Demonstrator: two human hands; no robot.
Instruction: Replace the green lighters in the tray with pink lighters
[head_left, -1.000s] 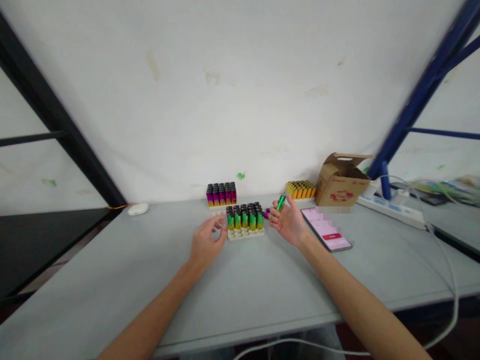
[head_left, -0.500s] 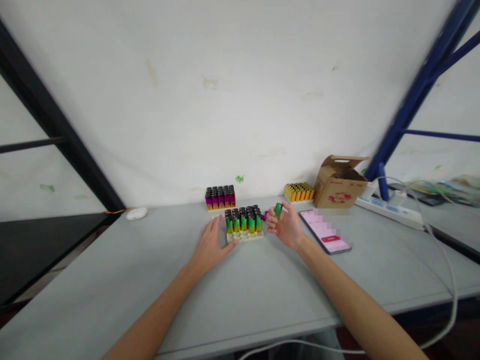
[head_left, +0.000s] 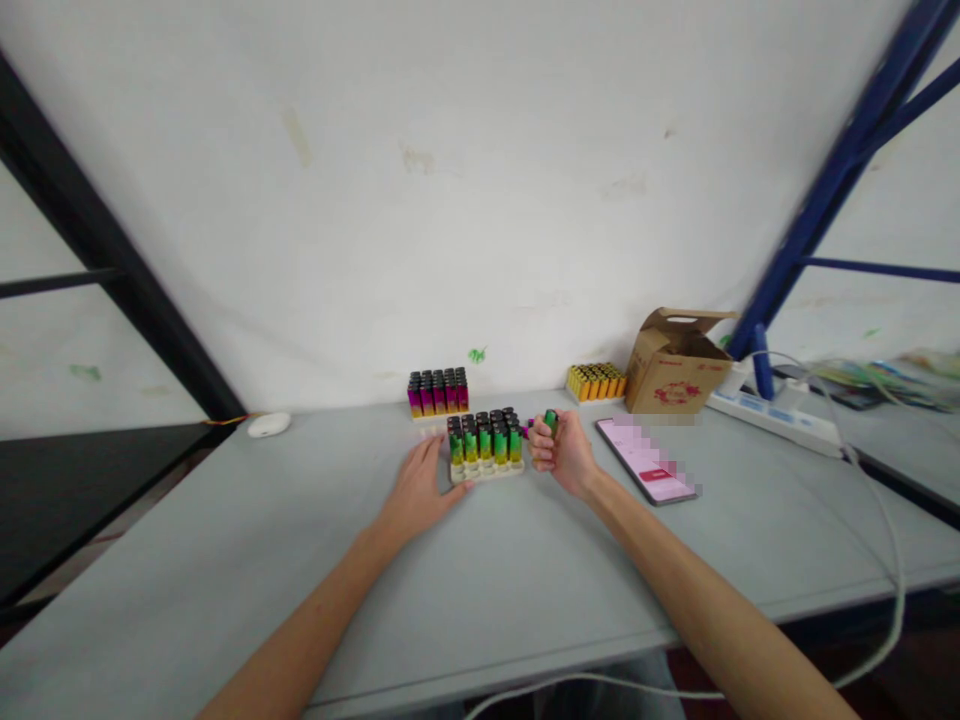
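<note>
My right hand (head_left: 564,452) is closed round a green lighter (head_left: 551,420), whose upper part shows above the curled fingers. Left of it stands a pale tray (head_left: 487,472) of upright green-and-yellow lighters with black tops (head_left: 486,442); its front row of slots has no lighters. My left hand (head_left: 421,480) lies on the table at the tray's left side, fingers spread, the thumb tip at the front left corner. A small purple item (head_left: 526,428) shows partly between the tray and my right hand.
Purple lighters (head_left: 438,392) stand in a tray by the wall. Farther right are yellow lighters (head_left: 597,382) in a tray, an open cardboard box (head_left: 675,378), a phone (head_left: 649,465) and a white power strip (head_left: 780,422). A white case (head_left: 268,425) lies far left.
My right hand's fingers have curled tighter round the green lighter, which now shows less and stands more upright. My left hand keeps its place by the tray. The view has shifted slightly.
</note>
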